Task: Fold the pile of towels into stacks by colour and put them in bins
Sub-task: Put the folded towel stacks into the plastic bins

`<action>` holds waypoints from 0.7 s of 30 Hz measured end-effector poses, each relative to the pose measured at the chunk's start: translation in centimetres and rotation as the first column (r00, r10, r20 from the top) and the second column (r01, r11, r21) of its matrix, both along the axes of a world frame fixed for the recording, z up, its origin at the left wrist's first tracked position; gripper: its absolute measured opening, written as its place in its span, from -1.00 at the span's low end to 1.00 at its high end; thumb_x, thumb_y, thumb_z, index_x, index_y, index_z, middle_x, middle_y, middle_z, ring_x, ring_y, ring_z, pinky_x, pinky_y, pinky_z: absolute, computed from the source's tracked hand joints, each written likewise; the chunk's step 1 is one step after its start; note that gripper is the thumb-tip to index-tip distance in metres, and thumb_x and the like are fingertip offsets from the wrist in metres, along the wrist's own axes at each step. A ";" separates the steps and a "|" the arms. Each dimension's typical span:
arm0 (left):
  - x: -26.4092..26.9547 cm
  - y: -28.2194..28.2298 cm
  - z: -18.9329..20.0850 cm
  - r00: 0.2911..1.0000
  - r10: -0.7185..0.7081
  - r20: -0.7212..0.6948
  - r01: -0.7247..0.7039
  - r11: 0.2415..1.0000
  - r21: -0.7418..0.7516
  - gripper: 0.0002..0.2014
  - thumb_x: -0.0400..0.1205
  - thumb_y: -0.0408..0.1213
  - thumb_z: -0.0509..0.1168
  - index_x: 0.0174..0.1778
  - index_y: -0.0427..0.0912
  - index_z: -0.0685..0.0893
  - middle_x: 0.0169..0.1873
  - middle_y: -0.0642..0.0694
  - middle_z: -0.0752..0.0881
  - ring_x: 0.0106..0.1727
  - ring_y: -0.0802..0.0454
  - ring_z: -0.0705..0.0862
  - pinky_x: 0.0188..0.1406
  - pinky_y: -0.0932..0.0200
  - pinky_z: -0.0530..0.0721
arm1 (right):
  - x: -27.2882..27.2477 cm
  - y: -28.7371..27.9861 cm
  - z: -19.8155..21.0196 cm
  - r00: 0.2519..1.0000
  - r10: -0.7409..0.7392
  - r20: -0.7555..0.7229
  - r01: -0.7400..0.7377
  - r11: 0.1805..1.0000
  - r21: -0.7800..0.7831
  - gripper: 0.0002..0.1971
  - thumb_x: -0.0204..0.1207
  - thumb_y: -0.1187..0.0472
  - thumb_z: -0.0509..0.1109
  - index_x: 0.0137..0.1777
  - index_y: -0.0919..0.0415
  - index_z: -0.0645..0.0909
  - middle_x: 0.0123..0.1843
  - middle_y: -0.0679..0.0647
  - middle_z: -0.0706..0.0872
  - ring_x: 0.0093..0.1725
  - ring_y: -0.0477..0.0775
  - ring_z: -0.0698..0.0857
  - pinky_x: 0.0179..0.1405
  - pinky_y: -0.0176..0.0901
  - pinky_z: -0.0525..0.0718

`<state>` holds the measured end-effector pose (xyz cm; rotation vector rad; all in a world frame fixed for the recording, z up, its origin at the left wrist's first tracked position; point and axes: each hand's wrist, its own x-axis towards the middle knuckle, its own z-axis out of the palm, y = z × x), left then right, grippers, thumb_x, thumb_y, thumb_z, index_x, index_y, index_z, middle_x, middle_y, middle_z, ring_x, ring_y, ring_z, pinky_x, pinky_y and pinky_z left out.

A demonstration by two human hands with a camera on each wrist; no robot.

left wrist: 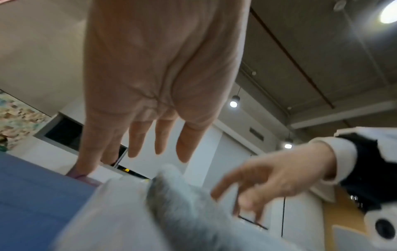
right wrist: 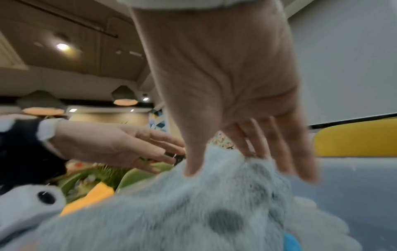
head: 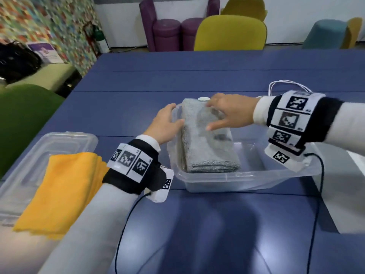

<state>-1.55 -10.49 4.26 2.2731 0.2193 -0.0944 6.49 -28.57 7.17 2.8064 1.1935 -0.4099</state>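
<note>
A folded stack of grey towels (head: 207,147) lies in a clear plastic bin (head: 256,175) at the middle of the blue table (head: 197,76). My right hand (head: 219,115) rests on top of the stack's far end with fingers spread and straight. In the right wrist view its fingertips (right wrist: 193,169) touch the grey towels (right wrist: 193,212). My left hand (head: 169,121) is flat against the stack's left side at the bin's rim, fingers straight (left wrist: 159,135). Folded yellow towels (head: 59,186) lie in a second clear bin (head: 59,141) at the left.
A white sheet (head: 345,194) lies on the table at the right edge, with white cords (head: 286,86) behind my right wrist. A small white disc (head: 204,99) sits at the towel's far end. Yellow (head: 231,32) and green (head: 23,119) chairs surround the table.
</note>
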 end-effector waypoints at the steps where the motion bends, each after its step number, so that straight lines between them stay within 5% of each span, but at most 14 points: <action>1: -0.2 -0.1 -0.7 0.999 0.006 -0.032 -0.007 1.000 -0.018 -0.46 0.71 -0.24 0.16 0.58 -0.28 0.17 0.58 -0.13 0.26 0.57 -0.02 0.26 0.43 0.21 0.24 | -0.3 0.5 -0.4 0.984 0.161 0.077 -0.164 0.986 0.040 -0.13 0.37 -0.38 0.25 0.54 0.21 0.29 0.56 0.16 0.33 0.46 0.21 0.42 0.43 0.15 0.46; 3: -0.5 -0.1 -2.4 0.992 0.010 -0.124 -0.021 0.995 -0.093 -0.42 0.74 -0.17 0.06 0.63 -0.25 0.00 0.64 -0.11 0.11 0.63 0.01 0.13 0.53 0.17 0.13 | -0.8 1.2 -1.8 0.913 0.370 0.173 -0.368 0.929 -0.045 0.02 0.25 -0.52 0.10 0.61 0.15 0.19 0.66 0.13 0.16 0.59 0.19 0.22 0.53 0.18 0.29; 5: -0.7 -0.2 -3.6 0.990 0.015 -0.140 -0.039 0.985 -0.170 -0.40 0.76 -0.11 -0.02 0.65 -0.18 -0.13 0.65 -0.08 0.03 0.65 0.01 0.07 0.59 0.12 0.06 | -0.8 1.3 -3.7 0.904 0.412 0.116 -0.397 0.908 -0.131 0.13 0.19 -0.59 -0.05 0.67 0.13 -0.02 0.71 0.10 -0.02 0.68 0.17 -0.01 0.61 0.21 0.03; 8: -0.9 -0.5 -5.0 0.995 0.076 -0.072 -0.092 0.964 -0.248 -0.44 0.76 -0.07 -0.05 0.65 -0.08 -0.06 0.61 -0.08 0.21 0.61 -0.03 0.22 0.60 0.02 0.16 | -0.4 1.3 -7.0 0.905 0.422 0.049 -0.409 0.897 -0.165 0.12 0.21 -0.59 -0.22 0.66 0.11 -0.29 0.70 0.08 -0.27 0.68 0.14 -0.27 0.61 0.20 -0.26; 12: -0.9 -0.6 -6.0 0.990 0.140 -0.009 -0.138 0.961 -0.240 -0.47 0.76 -0.06 -0.06 0.64 -0.01 -0.01 0.57 -0.10 0.30 0.58 -0.06 0.28 0.58 -0.02 0.20 | 0.1 2.3 -10.3 0.892 0.451 0.028 -0.438 0.879 -0.187 0.08 0.21 -0.57 -0.38 0.53 0.22 -0.51 0.56 0.07 -0.49 0.57 0.11 -0.45 0.61 0.24 -0.34; 17: -0.8 -0.5 -6.4 0.990 0.143 0.017 -0.135 0.961 -0.240 -0.48 0.76 -0.07 -0.07 0.65 -0.01 -0.01 0.61 -0.06 0.22 0.61 -0.03 0.21 0.60 0.02 0.15 | 0.5 2.4 -12.1 0.894 0.448 0.010 -0.440 0.882 -0.168 0.11 0.19 -0.60 -0.56 0.55 0.25 -0.46 0.56 0.10 -0.45 0.58 0.15 -0.41 0.62 0.27 -0.28; 21: -0.8 -0.6 -6.3 0.989 0.146 0.011 -0.140 0.964 -0.226 -0.48 0.76 -0.07 -0.06 0.64 -0.01 0.00 0.61 -0.08 0.23 0.61 -0.06 0.21 0.60 -0.01 0.14 | 0.6 2.2 -9.8 0.901 0.433 -0.032 -0.434 0.894 -0.116 0.16 0.20 -0.62 -0.22 0.66 0.16 -0.30 0.65 0.02 -0.38 0.58 -0.03 -0.42 0.62 0.09 -0.38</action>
